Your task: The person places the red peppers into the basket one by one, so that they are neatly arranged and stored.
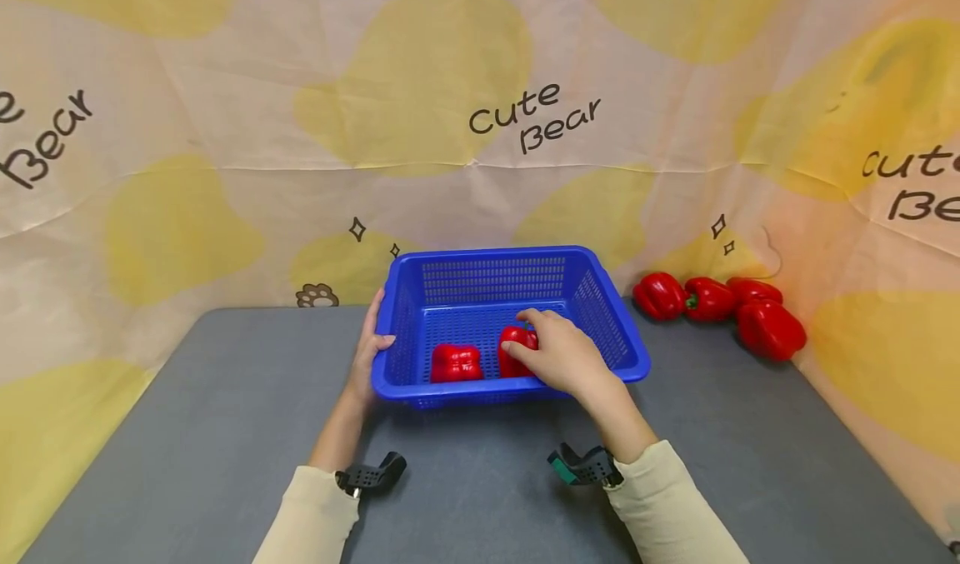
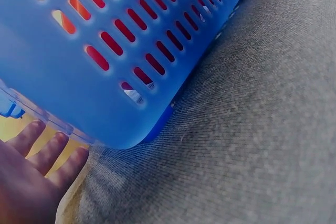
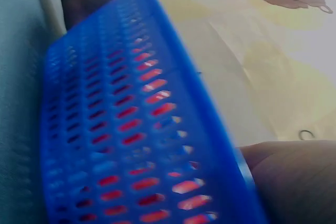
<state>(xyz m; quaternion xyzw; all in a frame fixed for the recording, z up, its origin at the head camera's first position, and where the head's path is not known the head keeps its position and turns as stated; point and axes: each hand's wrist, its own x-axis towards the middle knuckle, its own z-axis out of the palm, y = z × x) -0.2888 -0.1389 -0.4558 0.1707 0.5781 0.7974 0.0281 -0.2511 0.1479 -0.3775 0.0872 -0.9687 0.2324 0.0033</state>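
Note:
A blue plastic basket (image 1: 491, 253) with slotted walls stands on the grey table. My left hand (image 1: 367, 351) holds its left side, thumb over the rim and fingers along the outside. Those fingers (image 2: 58, 150) show beside the basket's lower corner in the left wrist view. Inside, a red bell pepper (image 1: 456, 363) lies near the front wall. My right hand (image 1: 561, 351) reaches over the front rim and grips another red bell pepper (image 1: 512, 362), thumb on its near left, fingers at its top. The right wrist view shows mainly the basket's slotted wall (image 3: 89, 103), with red behind it.
Several red bell peppers (image 1: 770, 329) lie grouped on the table to the right of the basket. A patterned cloth (image 1: 420, 89) hangs behind and around the grey table (image 1: 225, 406). A dark strap (image 1: 375, 474) sits at my left wrist, another (image 1: 588, 466) at my right.

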